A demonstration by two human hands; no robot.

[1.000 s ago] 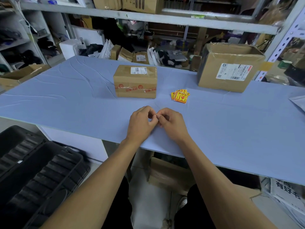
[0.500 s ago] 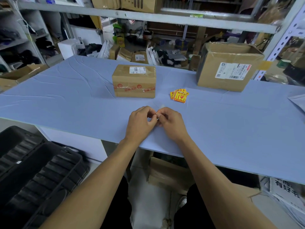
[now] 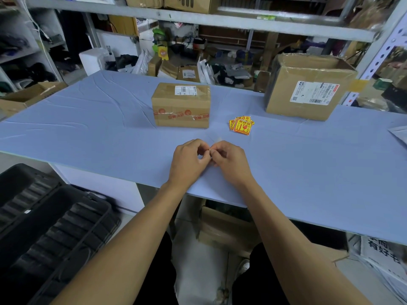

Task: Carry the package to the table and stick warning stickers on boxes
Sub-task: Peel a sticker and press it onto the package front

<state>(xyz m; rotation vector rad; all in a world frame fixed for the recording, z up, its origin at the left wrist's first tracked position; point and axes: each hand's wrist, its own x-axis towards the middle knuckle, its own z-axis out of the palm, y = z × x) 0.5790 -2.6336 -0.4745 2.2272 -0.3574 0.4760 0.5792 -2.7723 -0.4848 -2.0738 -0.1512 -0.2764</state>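
1. Cardboard on blue: the small package (image 3: 181, 105) already sits on the table (image 3: 88, 133), so the carrying looks done, with a larger box (image 3: 308, 84) well apart at the far right.
2. No yellow warning sticker shows on any visible face of either box; that part appears still ahead of you.
3. The sticker pile (image 3: 241, 125) lies between the 2 boxes, just beside the package.
4. Your left hand (image 3: 189, 164) and right hand (image 3: 231, 164) meet near the table's front edge, fingertips pinched narrow around something small and pale, likely a sticker being peeled; you cannot tell for sure.
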